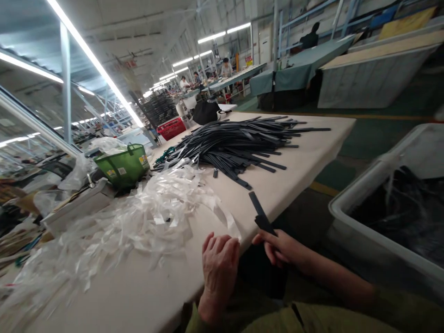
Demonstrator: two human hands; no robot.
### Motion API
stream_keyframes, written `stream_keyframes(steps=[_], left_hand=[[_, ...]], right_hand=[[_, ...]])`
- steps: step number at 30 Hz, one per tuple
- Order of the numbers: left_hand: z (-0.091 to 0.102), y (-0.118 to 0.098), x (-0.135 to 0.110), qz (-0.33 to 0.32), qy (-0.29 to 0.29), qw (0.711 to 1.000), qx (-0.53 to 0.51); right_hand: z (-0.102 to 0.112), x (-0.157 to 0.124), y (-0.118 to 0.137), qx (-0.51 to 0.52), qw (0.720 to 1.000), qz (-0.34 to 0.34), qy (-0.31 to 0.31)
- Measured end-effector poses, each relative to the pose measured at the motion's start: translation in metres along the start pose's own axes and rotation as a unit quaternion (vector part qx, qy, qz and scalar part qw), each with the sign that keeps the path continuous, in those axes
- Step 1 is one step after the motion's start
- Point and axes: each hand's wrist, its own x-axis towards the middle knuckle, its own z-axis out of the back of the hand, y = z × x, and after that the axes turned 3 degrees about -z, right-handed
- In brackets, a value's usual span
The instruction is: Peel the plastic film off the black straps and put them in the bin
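Note:
My right hand [277, 247] is closed on a flat black strap [260, 212] that sticks up and away over the edge of the beige table [312, 138]. My left hand [220, 263] rests curled at the table's near edge, fingers bent, touching the end of a clear plastic strip [227, 219]. A heap of clear plastic strips [138, 217] spreads to the left of it. Farther along the table lies a big pile of black straps [239, 141].
A green basket [123, 164] and a white tray [78, 203] stand at the table's left side; a red crate [171, 127] is beyond. A large white bin [391, 203] with dark contents sits on the floor at right. Other people work at far tables.

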Motion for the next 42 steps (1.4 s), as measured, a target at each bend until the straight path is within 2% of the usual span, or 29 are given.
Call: stream_keyframes(steps=[4, 6, 8, 9, 10, 11, 13, 15, 16, 18, 21, 22, 25, 27, 30, 32, 35, 38, 42], left_hand=[[0.003, -0.01, -0.013, -0.015, 0.023, 1.0, -0.012], [0.004, -0.01, -0.018, 0.006, 0.033, 0.999, -0.042], [0.005, -0.008, -0.022, 0.093, 0.039, 0.988, -0.115], [0.006, -0.007, -0.022, 0.16, 0.042, 0.971, -0.17], [0.006, -0.006, -0.022, 0.233, 0.05, 0.942, -0.235], [0.006, -0.005, -0.02, 0.302, 0.064, 0.9, -0.307], [0.003, -0.004, -0.014, 0.403, 0.107, 0.795, -0.441], [-0.002, -0.006, -0.006, 0.447, 0.152, 0.703, -0.531], [-0.006, -0.008, -0.002, 0.455, 0.168, 0.673, -0.559], [-0.013, -0.011, 0.004, 0.45, 0.177, 0.649, -0.587], [-0.022, -0.013, 0.009, 0.436, 0.155, 0.643, -0.609], [-0.025, -0.014, 0.009, 0.444, 0.141, 0.632, -0.619], [-0.032, -0.016, 0.011, 0.491, 0.083, 0.56, -0.662], [-0.038, -0.019, 0.013, 0.516, 0.041, 0.515, -0.683], [-0.045, -0.026, 0.021, 0.539, 0.01, 0.464, -0.703], [-0.048, -0.031, 0.028, 0.538, 0.01, 0.449, -0.713], [-0.052, -0.037, 0.038, 0.522, 0.013, 0.462, -0.716], [-0.054, -0.04, 0.043, 0.512, 0.011, 0.468, -0.72], [-0.056, -0.041, 0.041, 0.527, 0.002, 0.434, -0.731]], right_hand=[[-0.017, 0.025, 0.021, -0.049, 0.998, 0.023, 0.02], [-0.022, 0.031, 0.028, -0.079, 0.996, 0.044, 0.009], [-0.023, 0.033, 0.035, -0.103, 0.992, 0.065, -0.01], [-0.022, 0.032, 0.039, -0.111, 0.991, 0.074, -0.018], [-0.02, 0.03, 0.042, -0.117, 0.99, 0.081, -0.023], [-0.018, 0.027, 0.045, -0.12, 0.989, 0.086, -0.026], [-0.015, 0.022, 0.051, -0.124, 0.988, 0.093, -0.026], [-0.013, 0.018, 0.053, -0.123, 0.987, 0.1, -0.025], [-0.013, 0.017, 0.053, -0.121, 0.987, 0.104, -0.024], [-0.012, 0.017, 0.051, -0.112, 0.987, 0.111, -0.023], [-0.005, 0.014, 0.041, -0.095, 0.989, 0.114, -0.029], [-0.002, 0.011, 0.037, -0.089, 0.99, 0.109, -0.029], [0.007, -0.009, 0.019, -0.074, 0.994, 0.08, -0.01], [0.008, -0.03, 0.006, -0.062, 0.997, 0.037, 0.022], [0.003, -0.06, -0.011, -0.064, 0.995, -0.025, 0.075], [-0.001, -0.071, -0.021, -0.098, 0.991, -0.015, 0.088], [-0.006, -0.073, -0.034, -0.143, 0.985, 0.022, 0.094], [-0.007, -0.067, -0.044, -0.148, 0.985, 0.029, 0.09], [-0.006, -0.064, -0.047, -0.157, 0.985, 0.022, 0.062]])
